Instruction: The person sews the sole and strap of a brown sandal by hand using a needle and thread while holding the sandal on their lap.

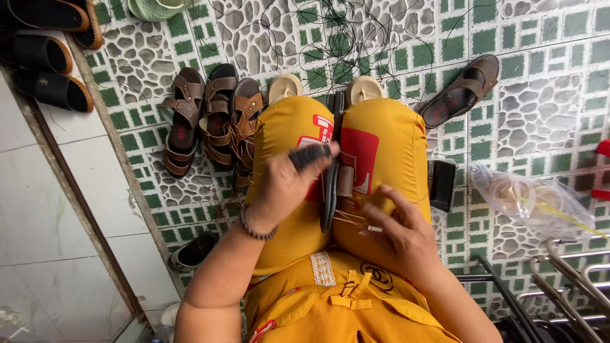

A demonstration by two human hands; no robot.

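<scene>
Your left hand (283, 184) has its fingers clamped on the dark sandal (329, 190), which stands on edge between your knees; your right hand (397, 232), just beside its sole, pinches a needle (373, 228) with tan thread (349, 219) running to the brown strap (345, 181); a slack grip could probably let the sandal tip, and the needle point sits near your fingertips, so a slip might prick you.

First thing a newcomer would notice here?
The bright yellow trousers fill the centre, with a dark sandal clamped on edge between the knees. The left hand steadies its top while the right hand pinches a needle with thread. Brown sandals lie on the green pebble-patterned floor, upper left.
</scene>
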